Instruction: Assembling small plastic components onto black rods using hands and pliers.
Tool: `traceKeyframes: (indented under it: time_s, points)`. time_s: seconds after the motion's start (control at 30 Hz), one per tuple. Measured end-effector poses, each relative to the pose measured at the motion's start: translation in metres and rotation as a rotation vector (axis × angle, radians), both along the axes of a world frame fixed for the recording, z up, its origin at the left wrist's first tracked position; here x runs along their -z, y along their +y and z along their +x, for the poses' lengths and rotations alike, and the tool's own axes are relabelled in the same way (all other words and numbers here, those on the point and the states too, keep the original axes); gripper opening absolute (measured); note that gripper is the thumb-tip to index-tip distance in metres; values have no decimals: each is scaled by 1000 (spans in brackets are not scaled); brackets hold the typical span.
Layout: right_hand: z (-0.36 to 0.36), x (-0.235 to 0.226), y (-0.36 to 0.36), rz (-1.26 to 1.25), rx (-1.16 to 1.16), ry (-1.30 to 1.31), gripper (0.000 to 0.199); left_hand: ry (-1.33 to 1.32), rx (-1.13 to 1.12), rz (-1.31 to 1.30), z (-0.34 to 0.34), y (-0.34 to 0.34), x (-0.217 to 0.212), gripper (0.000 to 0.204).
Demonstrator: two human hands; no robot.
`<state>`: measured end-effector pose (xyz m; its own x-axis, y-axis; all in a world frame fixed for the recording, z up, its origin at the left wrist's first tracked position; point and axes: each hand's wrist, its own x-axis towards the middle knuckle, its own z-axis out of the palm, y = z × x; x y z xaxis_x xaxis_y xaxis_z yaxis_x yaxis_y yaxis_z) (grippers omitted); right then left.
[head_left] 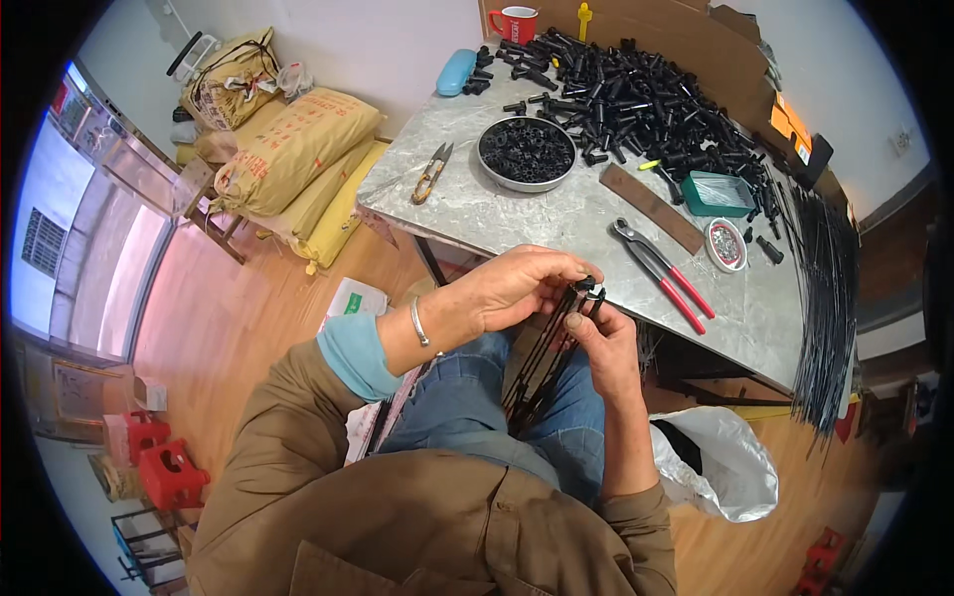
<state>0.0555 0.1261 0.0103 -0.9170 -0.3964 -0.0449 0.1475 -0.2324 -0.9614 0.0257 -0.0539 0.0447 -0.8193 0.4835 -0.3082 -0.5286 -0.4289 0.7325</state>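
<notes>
Just off the table's near edge, above my lap, my hands meet at a bundle of thin black rods (537, 372) that look like umbrella ribs. A small black hub (586, 284) joins or caps the top of the bundle. My left hand (512, 286), with a silver bangle at the wrist, pinches this hub between thumb and fingers. Below it, my right hand (610, 353) is closed round the upper rods, thumb pressed toward the hub. The lower rods hang down between my knees. Fingers hide exactly how the rods meet the hub.
On the grey table (427, 223) are scissors (432, 175), a round tin of black rings (527, 185), red-handled pliers (664, 278), a rusty metal bar (651, 209), a green box (717, 196) and heaped black plastic parts (636, 94). Long black rods (820, 298) overhang the right edge.
</notes>
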Motion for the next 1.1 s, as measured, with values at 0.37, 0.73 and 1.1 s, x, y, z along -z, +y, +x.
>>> traceKeyframes:
  time_s: [0.37,0.73,1.1]
  points:
    - [3,-2,3,18,22,9,20,39,-43,-12,4,4,7,22]
    - [1,1,4,0,61,-12,19,39,-144,-112,8,21,-5,14]
    - [2,-2,6,-4,68,-26,20,97,-127,-140,11,26,-14,15]
